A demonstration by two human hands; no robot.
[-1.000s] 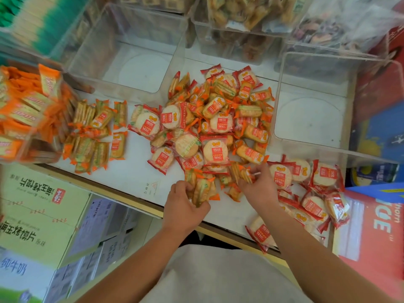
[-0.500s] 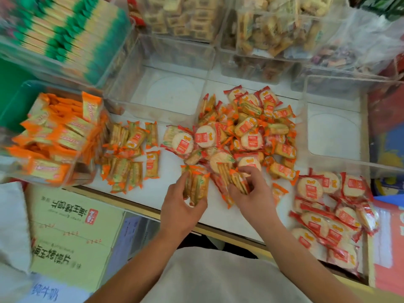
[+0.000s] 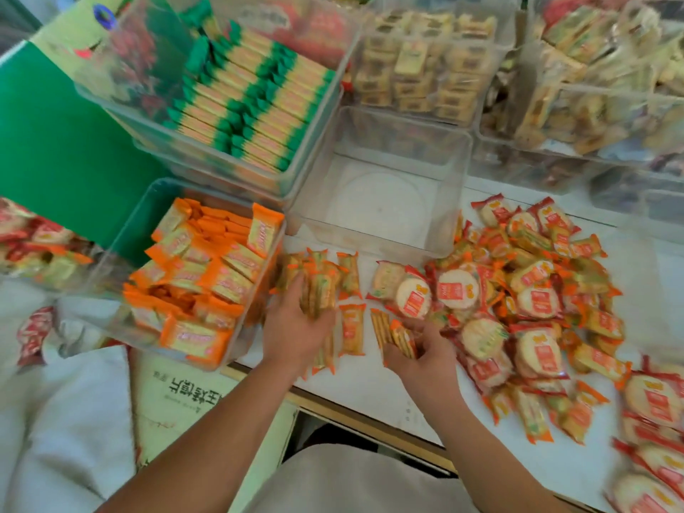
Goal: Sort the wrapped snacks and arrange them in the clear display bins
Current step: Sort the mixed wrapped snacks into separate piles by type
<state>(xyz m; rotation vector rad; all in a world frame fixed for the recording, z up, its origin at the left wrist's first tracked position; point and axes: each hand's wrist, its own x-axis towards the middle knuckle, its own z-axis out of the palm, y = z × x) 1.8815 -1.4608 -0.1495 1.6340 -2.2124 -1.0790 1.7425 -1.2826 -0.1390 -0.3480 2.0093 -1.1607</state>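
Our left hand is gripping a bundle of narrow packs, fingers curling over the top of them. It's pressing the bundle down on the white counter, just beside the bin of orange packs. A few more of these orange-ended packs are lying around that hand, and one loose pack is sitting flat between our two hands.

Our right hand is turning palm-up-ish and pinching a pair of narrow packs between thumb and fingers, right at the near-left edge of the big pile. The pile is spreading across the middle and right of the counter, with round crackers with red labels and more narrow packs all overlapping each other.

A clear bin is standing at the back, just beside the pile's far-left corner, with its see-through floor showing. Left of it, a bin of green-ended packs is holding them in neat rows. Another bunch of round ones is lying at the far right, apart from the pile. The bins along the back right are looking too blurry for us to say much beyond pale wrapped snacks.
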